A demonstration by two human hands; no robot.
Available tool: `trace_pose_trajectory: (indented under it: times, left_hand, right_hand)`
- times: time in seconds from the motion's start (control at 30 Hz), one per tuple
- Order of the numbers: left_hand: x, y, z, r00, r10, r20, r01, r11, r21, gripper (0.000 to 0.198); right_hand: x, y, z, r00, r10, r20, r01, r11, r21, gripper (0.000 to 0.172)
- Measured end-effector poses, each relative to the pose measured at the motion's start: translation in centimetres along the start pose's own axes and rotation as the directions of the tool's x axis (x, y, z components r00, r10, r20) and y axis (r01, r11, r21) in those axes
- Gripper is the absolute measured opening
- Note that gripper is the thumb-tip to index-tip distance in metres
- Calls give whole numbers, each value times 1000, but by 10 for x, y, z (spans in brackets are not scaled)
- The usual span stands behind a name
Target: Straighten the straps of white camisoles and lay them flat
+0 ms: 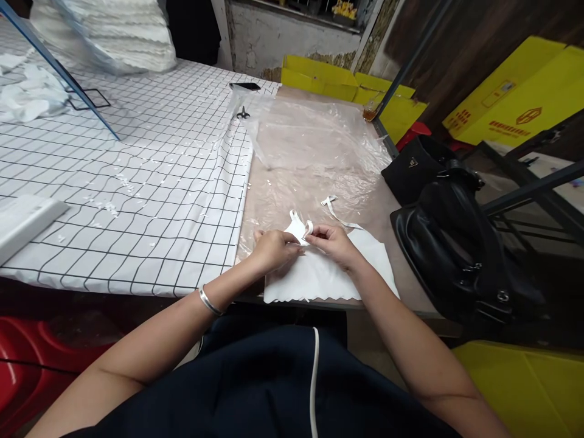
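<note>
A white cloth piece (pixel 319 277) with a scalloped near edge lies at the table's front edge. My left hand (pixel 272 248) is closed, pinching the cloth's upper left corner and its white strap (pixel 301 230). My right hand (pixel 335 243) is closed too, pinching the looped end of the same strap right beside the left. A loose white strap (pixel 335 210) trails away to the right, just behind my hands.
A clear plastic sheet (pixel 314 152) covers the brown tabletop. A white grid-patterned cloth (pixel 137 182) spreads left, with scissors (pixel 243 113) at its far edge and stacked white fabric (pixel 114 30) behind. Black bags (pixel 456 243) sit at the right; yellow boxes (pixel 515 97) stand beyond.
</note>
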State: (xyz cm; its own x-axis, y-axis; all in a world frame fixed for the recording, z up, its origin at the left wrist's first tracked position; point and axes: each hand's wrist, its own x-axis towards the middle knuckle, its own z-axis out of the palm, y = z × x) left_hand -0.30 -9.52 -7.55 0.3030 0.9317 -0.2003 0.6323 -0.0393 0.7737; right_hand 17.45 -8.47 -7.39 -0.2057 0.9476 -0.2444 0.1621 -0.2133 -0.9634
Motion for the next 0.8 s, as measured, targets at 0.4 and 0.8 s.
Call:
trace_pose_trajectory:
  times: [0.4,0.8]
  left_hand:
    - [1,-7,3,999,27,-43,-28,999,-36,14]
    - [0,-9,4,999,26,-30,-28,997,-68,14]
  right_hand:
    - [-2,4,4,998,-55,20,56,997,-50,40]
    - [2,13,2,990,-138,39,143,975,-173,36]
